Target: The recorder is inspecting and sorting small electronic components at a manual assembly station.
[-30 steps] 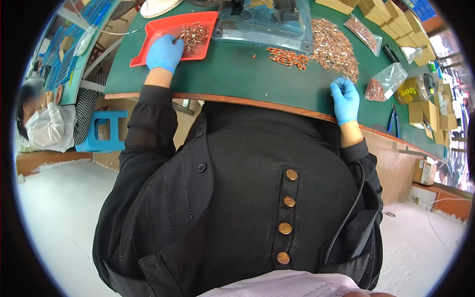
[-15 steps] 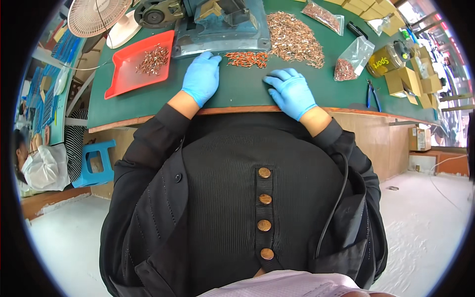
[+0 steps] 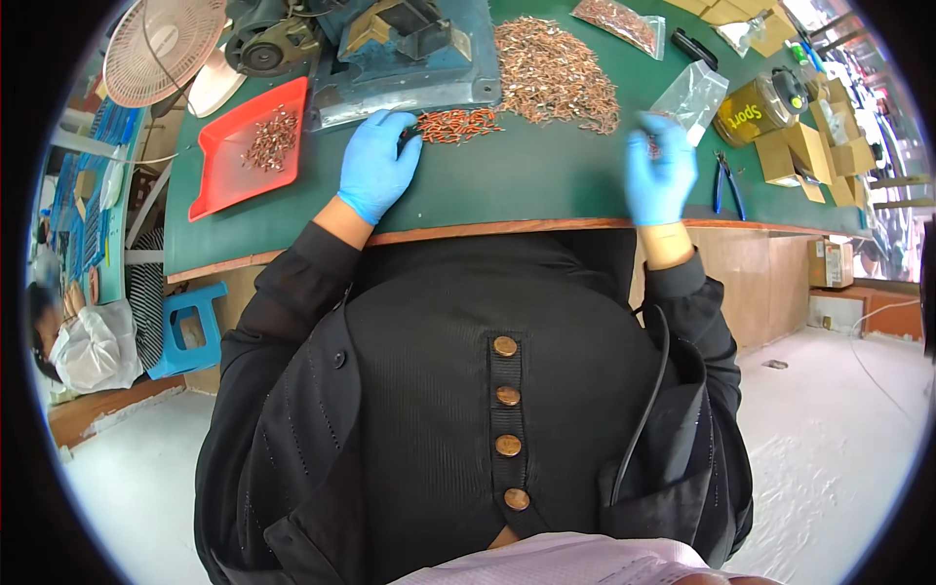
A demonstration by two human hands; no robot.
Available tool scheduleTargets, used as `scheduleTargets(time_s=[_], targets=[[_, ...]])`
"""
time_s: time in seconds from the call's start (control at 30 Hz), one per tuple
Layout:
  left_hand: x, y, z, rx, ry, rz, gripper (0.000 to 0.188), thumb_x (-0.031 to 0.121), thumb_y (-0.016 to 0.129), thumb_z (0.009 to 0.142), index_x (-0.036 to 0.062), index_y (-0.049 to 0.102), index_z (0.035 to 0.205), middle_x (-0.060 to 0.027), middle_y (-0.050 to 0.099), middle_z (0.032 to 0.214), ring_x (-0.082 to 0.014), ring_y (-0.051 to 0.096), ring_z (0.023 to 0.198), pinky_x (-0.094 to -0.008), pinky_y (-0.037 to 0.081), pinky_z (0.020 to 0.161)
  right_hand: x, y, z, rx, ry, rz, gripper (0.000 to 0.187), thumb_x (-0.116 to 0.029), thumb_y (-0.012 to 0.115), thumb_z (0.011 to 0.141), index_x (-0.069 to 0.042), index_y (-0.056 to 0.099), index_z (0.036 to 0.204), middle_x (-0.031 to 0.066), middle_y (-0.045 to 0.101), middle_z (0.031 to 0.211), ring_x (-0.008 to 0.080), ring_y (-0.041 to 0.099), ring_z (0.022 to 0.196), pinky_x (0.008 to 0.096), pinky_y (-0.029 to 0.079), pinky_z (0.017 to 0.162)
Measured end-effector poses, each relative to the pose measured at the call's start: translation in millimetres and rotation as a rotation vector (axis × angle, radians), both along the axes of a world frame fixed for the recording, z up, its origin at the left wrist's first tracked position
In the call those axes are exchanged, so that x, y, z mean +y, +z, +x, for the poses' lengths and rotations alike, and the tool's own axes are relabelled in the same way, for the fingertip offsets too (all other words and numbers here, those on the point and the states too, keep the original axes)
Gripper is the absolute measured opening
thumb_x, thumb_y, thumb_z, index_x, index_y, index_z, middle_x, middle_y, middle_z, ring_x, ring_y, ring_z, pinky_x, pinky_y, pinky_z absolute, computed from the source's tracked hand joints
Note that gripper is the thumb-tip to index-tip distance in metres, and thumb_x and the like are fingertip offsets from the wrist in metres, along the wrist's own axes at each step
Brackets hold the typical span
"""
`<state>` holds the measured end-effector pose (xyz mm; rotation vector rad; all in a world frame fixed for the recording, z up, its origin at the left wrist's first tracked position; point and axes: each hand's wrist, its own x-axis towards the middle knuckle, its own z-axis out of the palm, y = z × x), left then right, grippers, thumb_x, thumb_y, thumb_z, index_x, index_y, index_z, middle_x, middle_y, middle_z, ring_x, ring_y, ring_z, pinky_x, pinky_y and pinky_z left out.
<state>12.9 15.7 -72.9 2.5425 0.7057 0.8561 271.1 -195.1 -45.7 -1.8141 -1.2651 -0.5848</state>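
Observation:
My left hand [image 3: 376,166], in a blue glove, lies flat on the green bench top [image 3: 507,180] with its fingertips at a small row of orange-tipped metal terminals [image 3: 458,125]. My right hand [image 3: 660,175], also gloved in blue, hovers blurred near the bench's front edge, fingers curled around a few small terminals beside a clear plastic bag [image 3: 690,95]. A large heap of copper terminals [image 3: 556,68] lies behind both hands. A blue-grey metal press machine [image 3: 405,49] stands just beyond my left hand.
A red tray [image 3: 244,151] with a few terminals sits at the left. A fan [image 3: 164,44], blue-handled pliers [image 3: 726,185], a yellow jar [image 3: 765,107], cardboard boxes [image 3: 829,156] and another bag of terminals [image 3: 624,21] ring the bench. A blue stool [image 3: 190,327] and another person [image 3: 73,341] are at lower left.
My right hand has moved from the bench centre out to the right beside the plastic bag. My left hand stays by the orange-tipped terminals. The view has tilted closer over the bench.

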Motion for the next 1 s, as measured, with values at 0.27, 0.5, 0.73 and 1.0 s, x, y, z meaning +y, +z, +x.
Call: scheduleTargets(time_s=[0.27,0.5,0.73,1.0], targets=[[2.4,0.5,3.2,0.061,-0.05,0.057,0.013,0.009,0.061,0.079,0.0042,0.061,0.09,-0.0134,0.058,0.088,-0.0348,0.056,0.083,-0.0402,0.047,0.074,12.6,-20.2,0.3,-0.007,-0.001,-0.332,0.026,-0.011,0.062,0.078,-0.007,0.063,0.104,0.0172,0.061,0.096,0.0339,0.06,0.085,0.039,0.049,0.077],[1.9,-1.6,-1.6,0.114,0.123,0.073,0.013,0.01,0.06,0.079,0.0035,0.058,0.089,-0.0151,0.058,0.088,-0.0351,0.056,0.083,-0.0425,0.046,0.073,59.2,-35.2,-15.7,-0.096,-0.168,-0.58,0.034,-0.017,0.06,0.08,-0.01,0.06,0.114,0.0137,0.057,0.113,0.0344,0.053,0.101,0.0421,0.047,0.085],[17.4,-3.8,-7.7,0.226,0.056,0.1,0.009,0.006,0.059,0.079,0.0031,0.056,0.087,-0.0158,0.057,0.087,-0.0358,0.055,0.083,-0.0416,0.044,0.073,52.4,-33.7,-8.2,0.066,0.01,-0.349,0.027,-0.007,0.058,0.08,-0.006,0.064,0.105,0.0188,0.059,0.103,0.0365,0.057,0.093,0.041,0.047,0.083],[20.1,-14.3,-10.4,0.056,0.051,0.145,0.007,0.008,0.056,0.081,0.005,0.054,0.088,-0.0147,0.057,0.082,-0.0346,0.056,0.079,-0.0419,0.046,0.07,54.5,-39.9,-21.2,0.096,0.189,-0.328,0.022,-0.006,0.059,0.081,-0.004,0.065,0.102,0.0169,0.061,0.101,0.032,0.06,0.092,0.0377,0.048,0.082]])
